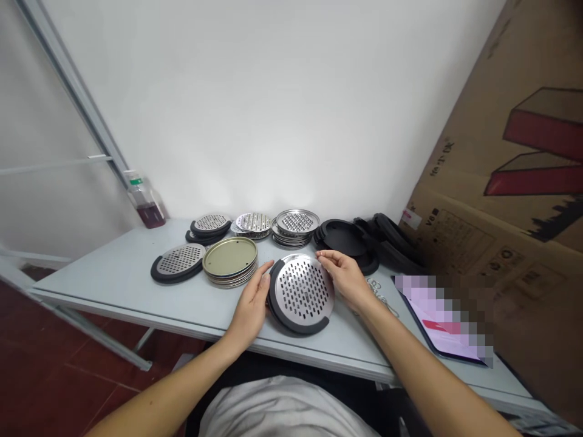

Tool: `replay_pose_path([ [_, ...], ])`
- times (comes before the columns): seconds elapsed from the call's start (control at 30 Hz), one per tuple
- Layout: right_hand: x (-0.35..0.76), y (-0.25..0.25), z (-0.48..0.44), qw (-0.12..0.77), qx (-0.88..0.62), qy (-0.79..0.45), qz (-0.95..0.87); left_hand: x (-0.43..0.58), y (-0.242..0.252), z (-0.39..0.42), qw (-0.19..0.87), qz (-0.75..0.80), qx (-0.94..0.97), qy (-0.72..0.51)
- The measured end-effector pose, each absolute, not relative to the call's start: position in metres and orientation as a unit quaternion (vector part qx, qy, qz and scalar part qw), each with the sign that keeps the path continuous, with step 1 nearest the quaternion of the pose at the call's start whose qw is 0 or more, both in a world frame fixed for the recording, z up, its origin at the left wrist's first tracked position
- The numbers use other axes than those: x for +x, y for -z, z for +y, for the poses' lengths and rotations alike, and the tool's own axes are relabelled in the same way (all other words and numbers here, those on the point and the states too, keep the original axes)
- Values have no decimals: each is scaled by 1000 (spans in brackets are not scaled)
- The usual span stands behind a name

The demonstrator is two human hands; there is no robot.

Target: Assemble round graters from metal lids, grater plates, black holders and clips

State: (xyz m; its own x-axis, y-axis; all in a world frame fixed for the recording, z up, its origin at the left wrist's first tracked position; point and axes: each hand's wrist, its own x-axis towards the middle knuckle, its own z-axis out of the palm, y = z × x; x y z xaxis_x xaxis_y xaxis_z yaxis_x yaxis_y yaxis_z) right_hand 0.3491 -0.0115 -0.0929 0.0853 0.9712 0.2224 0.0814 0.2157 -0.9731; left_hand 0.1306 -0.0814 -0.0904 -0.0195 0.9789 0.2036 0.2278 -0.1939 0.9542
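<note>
Some rimmed discs (177, 262) are finished at my left, but stacks of bare discs (297, 226) and a pile of black rims (364, 240) remain behind. The perforated disc (300, 294) in its rim lies on the tabletop (113, 279) before me. My left hand (250, 306) and right hand (348, 279) touch its edges, each grip loosely open and clasping nothing.

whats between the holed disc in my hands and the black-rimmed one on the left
In the head view, a stack of plain greenish-gold discs lies between the held disc and the black-rimmed disc, just beyond the left hand.
</note>
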Motion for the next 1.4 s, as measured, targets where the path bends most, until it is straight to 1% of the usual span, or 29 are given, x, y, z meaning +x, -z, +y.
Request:
replay_pose_path([
  [0.07,348,97,-9,544,-486,-404,-552,130,96,-77,446,498,565,-483],
  [0.13,346,100,-7,529,-485,-410,-563,128,97,-75,480,481,568,-465],
  [0.2,345,104,-5,516,-479,-416,-575,125,97,-75,455,476,608,-444],
  [0.33,342,111,0,495,-474,-408,-603,116,92,-78,313,474,735,-369],
  [0.43,341,113,3,481,-476,-386,-627,109,90,-79,259,466,784,-318],
  [0.57,343,114,1,462,-475,-359,-657,102,90,-79,234,470,812,-254],
  [0.63,343,114,0,453,-472,-351,-670,100,91,-80,222,474,817,-241],
  [0.83,342,110,-4,429,-458,-334,-703,98,100,-85,180,491,817,-241],
  [1.0,353,92,-24,409,-468,-285,-730,98,103,-86,169,499,813,-248],
  [1.1,363,87,-50,339,-480,-208,-782,99,102,-85,172,494,817,-241],
  [1.27,371,104,-90,229,-511,-188,-807,100,99,-85,171,481,832,-217],
  [1.4,369,120,-99,226,-511,-163,-813,102,99,-85,163,481,838,-198],
])
